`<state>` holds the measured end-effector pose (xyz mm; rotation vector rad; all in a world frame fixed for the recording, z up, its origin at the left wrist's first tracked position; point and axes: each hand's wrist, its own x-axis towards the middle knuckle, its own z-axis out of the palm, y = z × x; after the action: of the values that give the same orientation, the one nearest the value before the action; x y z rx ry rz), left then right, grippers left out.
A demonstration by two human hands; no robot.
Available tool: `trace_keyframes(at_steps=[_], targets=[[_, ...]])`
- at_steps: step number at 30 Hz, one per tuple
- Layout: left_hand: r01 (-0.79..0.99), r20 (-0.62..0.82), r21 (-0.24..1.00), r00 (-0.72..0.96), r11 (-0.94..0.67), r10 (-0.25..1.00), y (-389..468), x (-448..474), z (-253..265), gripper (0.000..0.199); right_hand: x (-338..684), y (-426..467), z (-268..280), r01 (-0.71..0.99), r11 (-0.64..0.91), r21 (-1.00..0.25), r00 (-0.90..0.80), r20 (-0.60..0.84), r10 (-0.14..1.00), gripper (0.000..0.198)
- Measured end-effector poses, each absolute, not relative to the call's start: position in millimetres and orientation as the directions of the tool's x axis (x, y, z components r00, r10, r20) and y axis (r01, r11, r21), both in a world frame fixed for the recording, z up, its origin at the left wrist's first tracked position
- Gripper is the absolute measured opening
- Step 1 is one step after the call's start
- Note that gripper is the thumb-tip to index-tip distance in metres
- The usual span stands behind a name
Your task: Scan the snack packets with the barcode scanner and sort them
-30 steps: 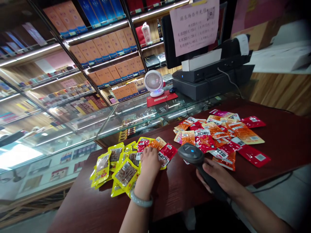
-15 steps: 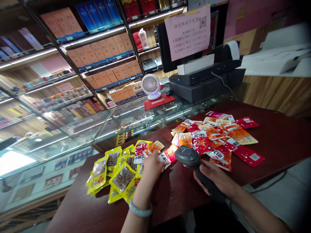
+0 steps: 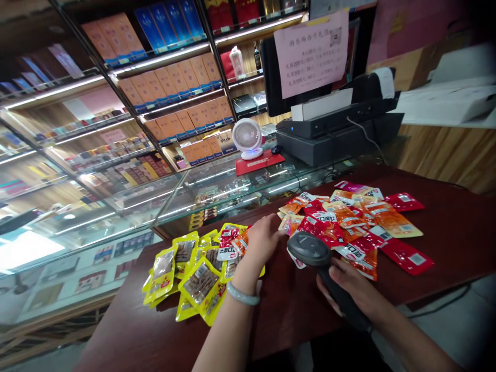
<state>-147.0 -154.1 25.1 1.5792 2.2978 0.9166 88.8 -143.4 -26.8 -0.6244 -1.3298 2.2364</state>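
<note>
My left hand (image 3: pixel 265 240), with a pale bangle (image 3: pixel 243 294) on the wrist, is between two heaps of snack packets. Its thumb and fingers stretch apart toward the right heap, and nothing shows in them. My right hand (image 3: pixel 351 284) is wrapped round the handle of a black barcode scanner (image 3: pixel 310 249), its head pointing left over the table. Partly under the scanner's head lies a packet (image 3: pixel 298 261). Red packets (image 3: pixel 321 227) and orange packets (image 3: pixel 393 217) form the right heap. On the left are yellow packets (image 3: pixel 199 281), with a red and white packet (image 3: pixel 228 245) on top.
The dark red table (image 3: pixel 127 320) adjoins a glass display counter (image 3: pixel 217 188). On it stand a small white fan (image 3: pixel 247 137) and a black cash drawer (image 3: pixel 333 139). Behind are a monitor bearing a pink notice (image 3: pixel 312 54) and lit shelves of boxes (image 3: pixel 166 82).
My left hand has left the left heap and moved right and up toward the other heap; the red and white packet no longer shows in it. The scanner stays in my right hand.
</note>
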Motion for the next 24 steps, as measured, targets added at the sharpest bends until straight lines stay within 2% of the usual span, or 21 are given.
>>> trace_keyframes(at_steps=[2, 4, 7, 11, 16, 20, 24], targets=[[0.867, 0.203, 0.297, -0.467, 0.400, 0.861, -168, -167, 26, 0.049, 90, -143, -31, -0.150, -0.445, -0.883, -0.804, -0.154, 0.575, 0.053], [0.836, 0.194, 0.087, -0.547, 0.541, 0.814, -183, -185, 23, 0.045, 90, -142, -33, -0.145, -0.451, -0.881, -0.811, -0.155, 0.564, 0.051], [0.804, 0.146, -0.071, -0.576, 0.590, 0.804, -197, -200, 18, 0.043, 88, -141, -32, -0.134, -0.440, -0.888, -0.807, -0.160, 0.568, 0.051], [0.839, 0.178, -0.052, -0.526, 0.542, 0.832, -200, -193, 17, 0.040, 82, -142, -26, -0.145, -0.434, -0.889, -0.821, -0.137, 0.554, 0.052], [0.889, 0.261, -0.010, -0.440, 0.458, 0.859, -201, -176, 20, 0.025, 71, -141, -24, -0.176, -0.450, -0.876, -0.827, -0.117, 0.550, 0.053], [0.896, 0.337, -0.009, -0.416, 0.445, 0.845, -204, -174, 16, 0.027, 64, -139, -24, -0.181, -0.450, -0.875, -0.830, -0.109, 0.546, 0.053], [0.884, 0.247, 0.068, -0.465, 0.463, 0.850, -203, -177, 15, 0.024, 62, -139, -24, -0.177, -0.461, -0.869, -0.837, -0.113, 0.536, 0.054]])
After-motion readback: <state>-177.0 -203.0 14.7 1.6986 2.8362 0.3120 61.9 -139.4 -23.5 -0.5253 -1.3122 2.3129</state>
